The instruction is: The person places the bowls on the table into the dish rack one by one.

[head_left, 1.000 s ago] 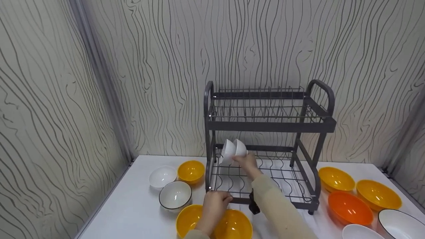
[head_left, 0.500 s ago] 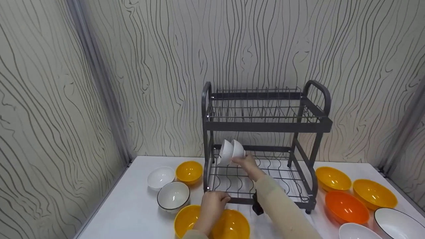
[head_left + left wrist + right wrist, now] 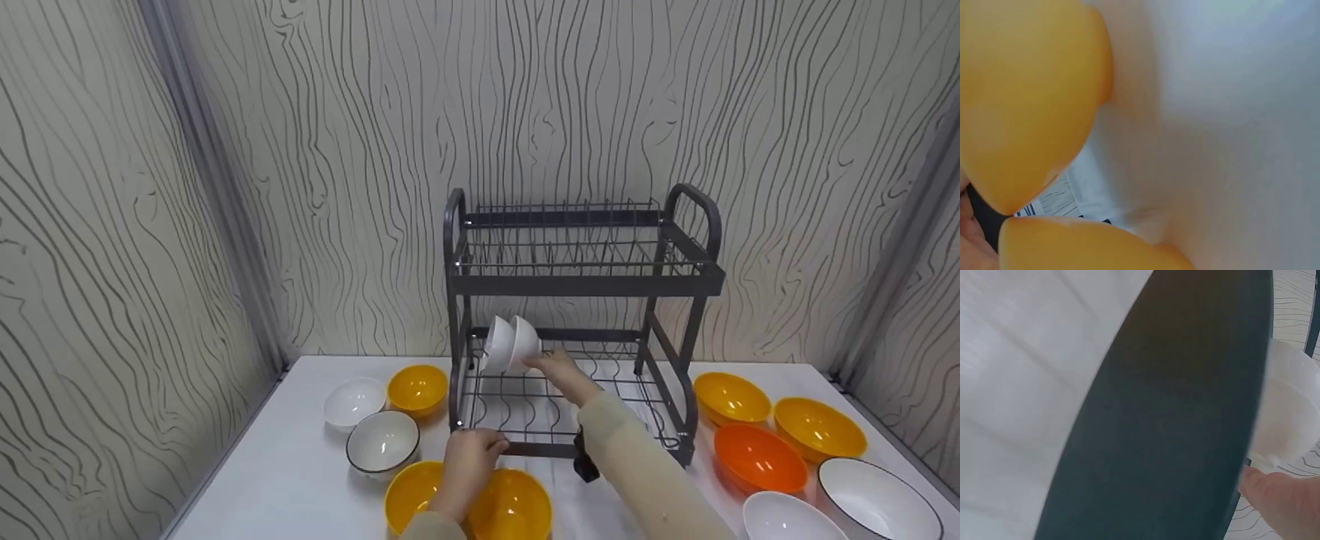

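Two white bowls (image 3: pixel 498 346) stand on edge side by side at the left of the lower shelf of a dark two-tier dish rack (image 3: pixel 585 285). My right hand (image 3: pixel 561 371) reaches in and pinches the lower right side of the nearer-right white bowl (image 3: pixel 526 341); its far fingers are hidden. In the right wrist view the thumb (image 3: pixel 1280 495) lies just below a white bowl (image 3: pixel 1286 405), partly behind a dark bar. My left hand (image 3: pixel 471 461) grips the rack's front lower bar near its left corner, above two yellow bowls (image 3: pixel 517 514).
Left of the rack sit a white bowl (image 3: pixel 354 403), a yellow bowl (image 3: pixel 418 390) and a dark-rimmed white bowl (image 3: pixel 384 442). On the right are yellow bowls (image 3: pixel 819 427), an orange bowl (image 3: pixel 759 457) and white bowls (image 3: pixel 879 496). The upper tier (image 3: pixel 585 283) overhangs the bowls.
The head view has shifted slightly, moving everything left in frame. My right hand has drawn a little to the right along the bowl. The bowls and left hand keep their places on the rack.
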Demonstrator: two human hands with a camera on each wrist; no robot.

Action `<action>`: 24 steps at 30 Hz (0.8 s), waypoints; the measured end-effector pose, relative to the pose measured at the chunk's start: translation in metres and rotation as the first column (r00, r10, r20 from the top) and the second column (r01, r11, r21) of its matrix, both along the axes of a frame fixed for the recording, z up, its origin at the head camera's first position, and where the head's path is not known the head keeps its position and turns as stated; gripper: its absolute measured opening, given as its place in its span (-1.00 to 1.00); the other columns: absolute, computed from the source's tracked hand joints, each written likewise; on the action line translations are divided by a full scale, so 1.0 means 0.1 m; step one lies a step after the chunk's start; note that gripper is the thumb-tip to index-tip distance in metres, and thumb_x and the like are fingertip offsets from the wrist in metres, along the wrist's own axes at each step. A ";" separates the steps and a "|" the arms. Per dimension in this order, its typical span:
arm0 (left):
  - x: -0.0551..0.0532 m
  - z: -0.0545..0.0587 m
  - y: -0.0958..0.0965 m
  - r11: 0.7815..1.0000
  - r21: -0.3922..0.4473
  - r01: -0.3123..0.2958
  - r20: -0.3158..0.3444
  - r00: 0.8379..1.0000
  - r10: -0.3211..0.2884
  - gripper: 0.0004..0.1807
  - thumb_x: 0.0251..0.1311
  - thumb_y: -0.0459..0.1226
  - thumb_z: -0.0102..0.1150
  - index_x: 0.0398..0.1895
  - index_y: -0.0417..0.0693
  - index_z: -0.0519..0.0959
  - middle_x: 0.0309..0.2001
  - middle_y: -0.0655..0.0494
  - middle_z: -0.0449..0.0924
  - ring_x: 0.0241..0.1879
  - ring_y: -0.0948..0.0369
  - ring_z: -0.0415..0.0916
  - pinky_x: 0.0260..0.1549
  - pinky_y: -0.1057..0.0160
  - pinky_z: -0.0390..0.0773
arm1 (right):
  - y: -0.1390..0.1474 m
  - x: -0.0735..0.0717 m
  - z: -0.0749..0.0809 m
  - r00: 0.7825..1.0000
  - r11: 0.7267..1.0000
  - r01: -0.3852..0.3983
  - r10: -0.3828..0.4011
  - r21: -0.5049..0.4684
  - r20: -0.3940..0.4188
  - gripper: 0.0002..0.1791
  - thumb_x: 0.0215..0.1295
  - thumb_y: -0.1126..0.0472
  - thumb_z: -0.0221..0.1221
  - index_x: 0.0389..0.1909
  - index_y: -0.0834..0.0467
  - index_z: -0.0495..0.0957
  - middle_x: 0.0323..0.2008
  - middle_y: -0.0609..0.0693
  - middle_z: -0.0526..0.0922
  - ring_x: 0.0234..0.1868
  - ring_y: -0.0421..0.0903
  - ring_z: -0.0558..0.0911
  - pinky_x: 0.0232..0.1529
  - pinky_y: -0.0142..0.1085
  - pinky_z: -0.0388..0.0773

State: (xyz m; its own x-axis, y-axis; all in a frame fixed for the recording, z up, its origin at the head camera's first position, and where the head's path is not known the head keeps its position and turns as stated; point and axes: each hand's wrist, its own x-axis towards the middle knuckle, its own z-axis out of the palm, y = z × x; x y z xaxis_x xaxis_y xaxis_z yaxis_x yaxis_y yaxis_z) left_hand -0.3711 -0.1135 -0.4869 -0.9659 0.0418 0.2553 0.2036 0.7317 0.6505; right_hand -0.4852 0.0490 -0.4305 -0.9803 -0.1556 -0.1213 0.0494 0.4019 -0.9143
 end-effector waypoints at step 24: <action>0.10 0.04 -0.01 0.998 0.066 0.000 0.052 0.999 -0.003 -0.88 0.17 -0.24 0.14 -0.39 0.03 0.67 -0.50 0.22 0.56 -0.43 0.28 0.38 -0.32 0.33 0.56 | 0.26 0.49 0.00 0.997 0.998 -0.016 0.020 0.056 -0.073 -0.27 0.24 -0.02 0.08 0.28 0.36 0.14 0.27 0.32 0.25 0.26 0.28 0.29 0.27 0.13 0.26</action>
State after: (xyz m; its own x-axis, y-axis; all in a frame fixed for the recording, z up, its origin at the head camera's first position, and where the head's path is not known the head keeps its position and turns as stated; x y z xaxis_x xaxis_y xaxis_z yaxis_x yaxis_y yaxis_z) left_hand -0.3612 -0.1148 -0.4827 -0.9780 0.0278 0.2067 0.1689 0.6866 0.7071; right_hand -0.4360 0.0750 -0.4302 -0.9840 -0.1684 -0.0581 -0.0247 0.4521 -0.8916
